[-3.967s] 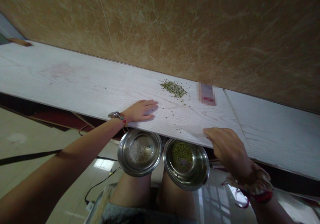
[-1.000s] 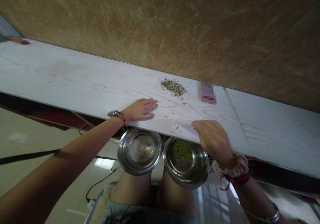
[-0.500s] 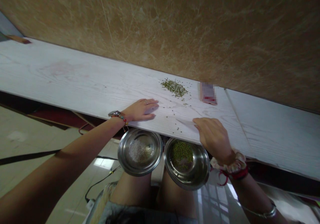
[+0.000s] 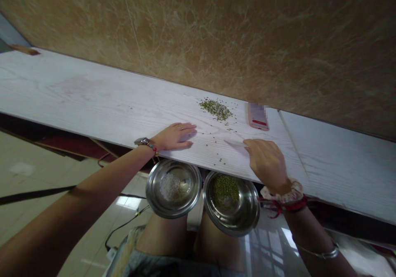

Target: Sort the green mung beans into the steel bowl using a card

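My left hand (image 4: pixel 176 136) lies flat on the white wood-grain tabletop, fingers stretched out and holding nothing. My right hand (image 4: pixel 266 161) is closed on a thin, pale, flat piece (image 4: pixel 234 143), perhaps a card or paper, which points left just above or on the table. A pile of green mung beans (image 4: pixel 215 109) mixed with white grains lies beyond both hands, and several stray beans are scattered between them. Below the table edge, a steel bowl (image 4: pixel 173 188) contains white grains, and a second steel bowl (image 4: pixel 231 203) beside it contains green beans.
A phone (image 4: pixel 258 116) in a pink case lies right of the pile, near the brown marbled wall (image 4: pixel 198 33). The long white table (image 4: pixel 77 99) runs along that wall. My legs (image 4: pixel 163 235) are beneath the bowls. A black cable (image 4: pixel 120 223) trails on the tiled floor.
My right hand has moved slightly right and away from me, toward the wall, with the thin pale piece in it. My left hand, the bowls and the pile look the same.
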Tool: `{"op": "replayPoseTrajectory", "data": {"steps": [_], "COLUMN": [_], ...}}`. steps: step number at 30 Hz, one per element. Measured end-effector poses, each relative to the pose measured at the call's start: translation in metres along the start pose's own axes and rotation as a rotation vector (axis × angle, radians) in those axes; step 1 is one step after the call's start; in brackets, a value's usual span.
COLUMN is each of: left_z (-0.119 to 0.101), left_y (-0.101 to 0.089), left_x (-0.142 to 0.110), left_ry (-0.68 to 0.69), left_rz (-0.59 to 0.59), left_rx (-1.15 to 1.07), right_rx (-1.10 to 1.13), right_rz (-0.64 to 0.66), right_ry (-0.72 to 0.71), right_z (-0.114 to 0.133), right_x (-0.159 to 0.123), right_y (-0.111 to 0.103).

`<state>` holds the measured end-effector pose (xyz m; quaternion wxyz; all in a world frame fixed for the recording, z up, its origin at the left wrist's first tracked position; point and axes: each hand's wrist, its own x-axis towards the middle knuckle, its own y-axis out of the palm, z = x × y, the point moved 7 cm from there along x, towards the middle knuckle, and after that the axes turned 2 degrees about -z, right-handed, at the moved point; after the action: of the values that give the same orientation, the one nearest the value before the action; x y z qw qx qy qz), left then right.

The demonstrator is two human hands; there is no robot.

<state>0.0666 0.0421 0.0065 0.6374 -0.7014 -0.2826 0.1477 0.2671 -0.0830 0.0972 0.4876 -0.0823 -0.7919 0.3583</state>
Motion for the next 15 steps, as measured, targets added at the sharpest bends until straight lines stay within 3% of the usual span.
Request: {"op": "replayPoseTrajectory", "data": {"steps": [9, 15], "left_z": [0.001, -0.001], "left_y": [0.000, 0.000], "left_x": [0.000, 0.000], "left_ry": [0.001, -0.009], "left_rz": [0.005, 0.019], "left_rx": [-0.012, -0.008], "right_rx": [0.096, 0.029], "right_rz": [0.088, 0.085], "right_ry": [-0.049, -0.053], "right_z": [0.022, 0.012], "right_x": [0.004, 0.000], "right_y": [0.001, 0.009]}}
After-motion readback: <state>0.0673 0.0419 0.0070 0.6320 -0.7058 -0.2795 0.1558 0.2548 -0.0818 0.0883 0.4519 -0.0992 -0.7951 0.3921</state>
